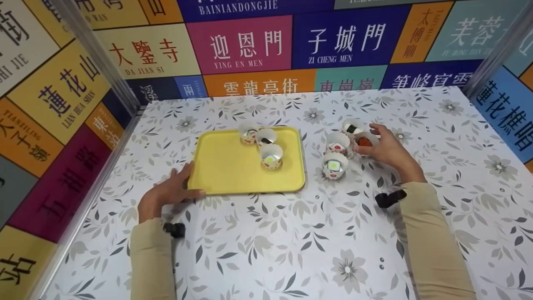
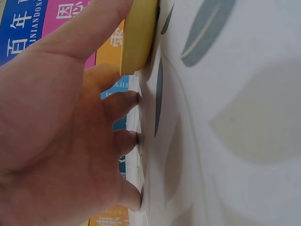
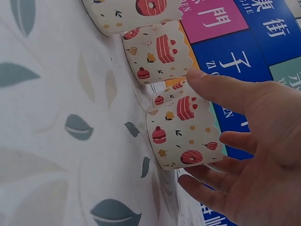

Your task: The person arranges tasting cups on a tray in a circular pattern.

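A yellow tray (image 1: 233,166) lies on the table, its front left corner between the thumb and index finger of my left hand (image 1: 168,189). In the left wrist view, the other fingertips touch the tabletop beside the tray (image 2: 136,42). My right hand (image 1: 389,150) reaches around a patterned paper cup (image 1: 366,143) with an orange filling, thumb on one side and fingers spread on the other. In the right wrist view, the cup (image 3: 181,134) stands between thumb and fingers; a firm grip cannot be made out.
Beside that cup stand paper cups with black-and-white (image 1: 352,127), red-centred (image 1: 337,145) and yellow-green-centred (image 1: 334,166) contents. Three similar cups occupy the tray's right half: a back one (image 1: 248,133), a middle one (image 1: 266,136) and a front one (image 1: 271,157). Lettered panels (image 1: 250,43) border the table.
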`<state>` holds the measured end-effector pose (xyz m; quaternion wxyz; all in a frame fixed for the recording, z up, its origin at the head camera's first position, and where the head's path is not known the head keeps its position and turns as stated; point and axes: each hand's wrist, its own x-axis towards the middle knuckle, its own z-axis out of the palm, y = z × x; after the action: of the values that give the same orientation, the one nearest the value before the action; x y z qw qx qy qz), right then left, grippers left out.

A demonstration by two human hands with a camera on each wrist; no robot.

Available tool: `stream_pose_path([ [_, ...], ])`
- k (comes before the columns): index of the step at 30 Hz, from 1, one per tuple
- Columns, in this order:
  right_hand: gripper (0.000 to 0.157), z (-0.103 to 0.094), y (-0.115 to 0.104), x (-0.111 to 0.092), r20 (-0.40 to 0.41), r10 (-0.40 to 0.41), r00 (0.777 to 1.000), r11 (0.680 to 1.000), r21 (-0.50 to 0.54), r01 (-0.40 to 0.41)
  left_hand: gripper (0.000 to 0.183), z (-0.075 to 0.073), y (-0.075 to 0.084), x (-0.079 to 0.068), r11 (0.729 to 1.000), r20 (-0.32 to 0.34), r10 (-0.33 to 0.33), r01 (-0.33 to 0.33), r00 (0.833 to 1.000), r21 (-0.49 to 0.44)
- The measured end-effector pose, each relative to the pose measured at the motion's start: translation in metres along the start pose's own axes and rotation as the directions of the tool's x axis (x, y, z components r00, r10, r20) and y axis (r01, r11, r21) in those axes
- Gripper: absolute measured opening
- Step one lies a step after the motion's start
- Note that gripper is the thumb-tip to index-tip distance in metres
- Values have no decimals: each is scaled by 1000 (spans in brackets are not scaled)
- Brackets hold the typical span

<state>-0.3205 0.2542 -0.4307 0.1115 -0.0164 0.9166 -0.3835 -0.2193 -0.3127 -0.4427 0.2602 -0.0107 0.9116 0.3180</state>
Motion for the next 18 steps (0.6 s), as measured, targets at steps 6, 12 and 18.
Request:
stream_pose_path([
  [6, 106, 2, 2, -1, -4, 24, 1000, 1000, 17, -24, 116, 0, 1, 0, 1000, -3, -4, 4, 1000, 5],
  [12, 103, 1, 3, -1, 6, 48, 999, 999, -10, -48, 116, 0, 1, 0, 1000, -7, -17, 17, 1000, 9],
  [18, 93, 1, 3, -3, 11, 58, 998, 998, -22, -57, 116, 0, 1, 0, 999, -11, -38, 38, 999, 19],
])
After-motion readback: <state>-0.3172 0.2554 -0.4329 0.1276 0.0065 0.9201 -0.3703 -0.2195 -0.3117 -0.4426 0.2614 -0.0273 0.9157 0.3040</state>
